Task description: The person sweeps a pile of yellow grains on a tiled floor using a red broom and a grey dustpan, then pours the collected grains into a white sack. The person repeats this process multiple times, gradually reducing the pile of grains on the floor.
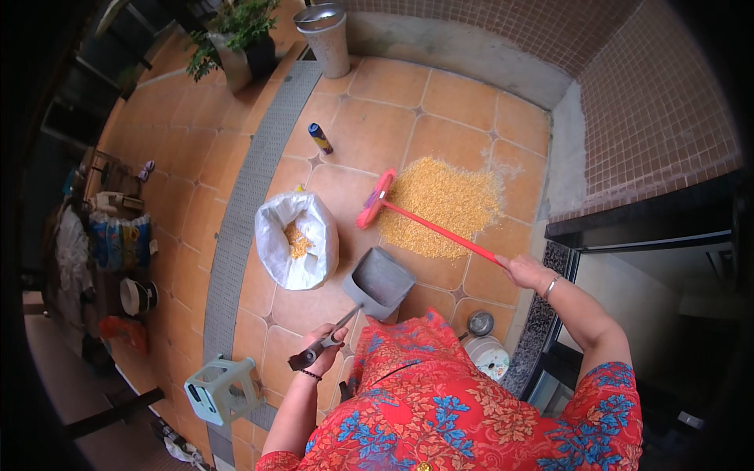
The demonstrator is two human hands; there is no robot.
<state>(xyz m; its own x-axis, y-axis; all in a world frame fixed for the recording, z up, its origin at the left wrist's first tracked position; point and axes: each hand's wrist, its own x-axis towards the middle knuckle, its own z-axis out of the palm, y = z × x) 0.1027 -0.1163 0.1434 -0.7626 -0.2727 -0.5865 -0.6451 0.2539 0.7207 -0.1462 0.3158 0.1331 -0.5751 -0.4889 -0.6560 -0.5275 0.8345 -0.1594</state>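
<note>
My right hand (524,272) grips the end of the red handle of a broom (439,228). The broom's pink-red head (376,200) stands at the left edge of a spread heap of yellow cracked grain, perhaps corn (442,206), on the tiled floor. In my left hand (323,347) is the handle of a grey long-handled dustpan (386,277). Its pan sits below the heap, and no grain shows in it. Left of the broom head, an open white woven sack (277,259) has some yellow grain inside.
A blue spray can (320,139) stands beyond the sack. A pale green plastic stool (221,388) is at lower left, by the grey drain grating (241,218). A metal ladle or pan (480,322) and a white round container (488,356) stand right of my clothes. A tall planter (325,44) is at the back.
</note>
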